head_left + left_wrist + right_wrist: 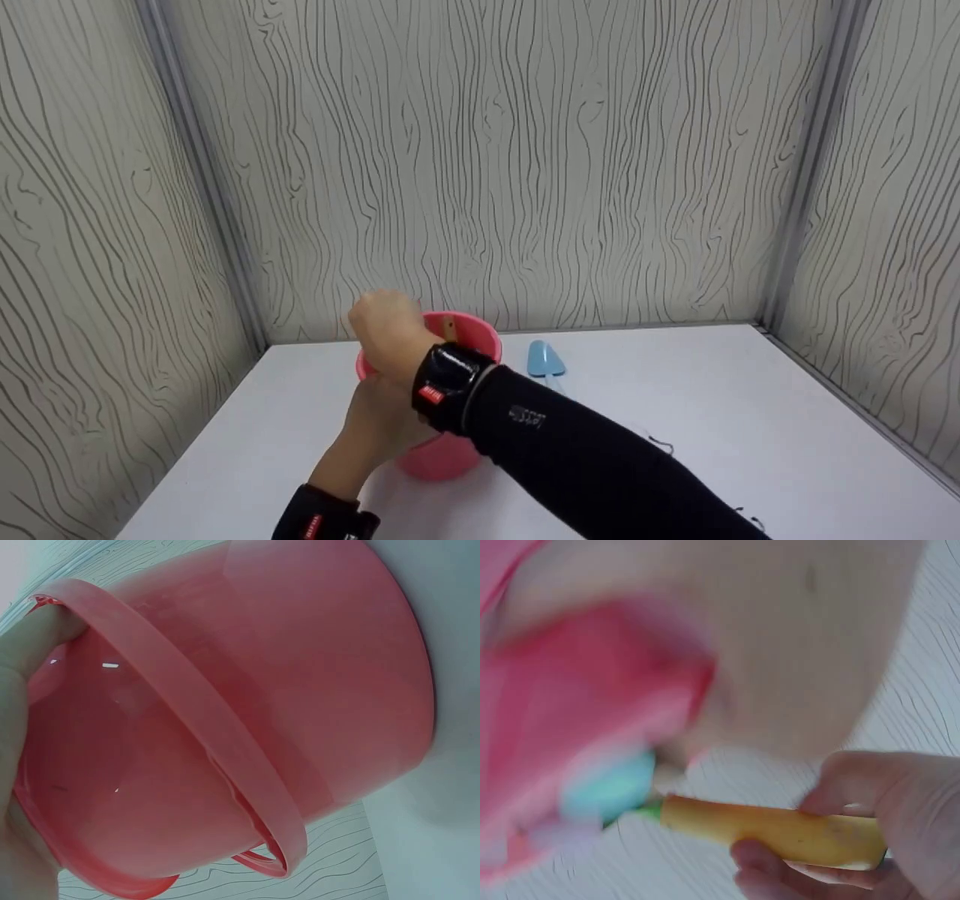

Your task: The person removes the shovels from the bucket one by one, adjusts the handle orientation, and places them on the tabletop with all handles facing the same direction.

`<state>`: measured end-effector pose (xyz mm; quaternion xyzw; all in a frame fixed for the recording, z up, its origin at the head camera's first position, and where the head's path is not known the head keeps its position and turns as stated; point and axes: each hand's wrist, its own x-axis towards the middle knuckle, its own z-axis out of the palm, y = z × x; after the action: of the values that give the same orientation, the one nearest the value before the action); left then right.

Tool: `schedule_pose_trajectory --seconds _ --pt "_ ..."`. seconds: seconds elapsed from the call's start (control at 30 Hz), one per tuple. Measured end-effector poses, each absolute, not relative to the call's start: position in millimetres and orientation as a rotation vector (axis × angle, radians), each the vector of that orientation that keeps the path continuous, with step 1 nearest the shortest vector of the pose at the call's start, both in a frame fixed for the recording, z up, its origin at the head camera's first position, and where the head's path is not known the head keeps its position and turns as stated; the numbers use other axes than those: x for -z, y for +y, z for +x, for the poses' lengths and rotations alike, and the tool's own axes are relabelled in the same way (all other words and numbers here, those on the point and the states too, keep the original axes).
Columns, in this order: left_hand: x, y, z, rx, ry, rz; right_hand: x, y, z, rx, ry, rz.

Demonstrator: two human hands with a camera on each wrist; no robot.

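Left hand [384,411] is curled over the rim of a round pink plastic bucket [441,457], presumably for steadiness; a yellow cylindrical handle [772,831] is gripped by the right hand [390,326] at the bucket's mouth, presumably for control. A blue plastic shovel [545,361] is laid to the right on a white table [712,405] enclosed by wood-grain-patterned panels [487,150].
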<state>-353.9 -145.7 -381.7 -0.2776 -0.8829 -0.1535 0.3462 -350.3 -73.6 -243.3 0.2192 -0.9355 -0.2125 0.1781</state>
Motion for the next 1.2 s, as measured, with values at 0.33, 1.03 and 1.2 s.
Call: schedule_pose_trajectory --seconds 0.33,1.03,1.2 --pt "376 -141 -354 0.236 -2.337 -0.752 199 5 -359 0.988 -2.613 0.613" --pt "375 -146 -350 0.252 -2.348 -0.738 210 72 -357 1.248 -2.509 0.941" --pt "376 -145 -350 0.265 -2.345 -0.740 206 86 -361 1.151 -2.410 1.021"
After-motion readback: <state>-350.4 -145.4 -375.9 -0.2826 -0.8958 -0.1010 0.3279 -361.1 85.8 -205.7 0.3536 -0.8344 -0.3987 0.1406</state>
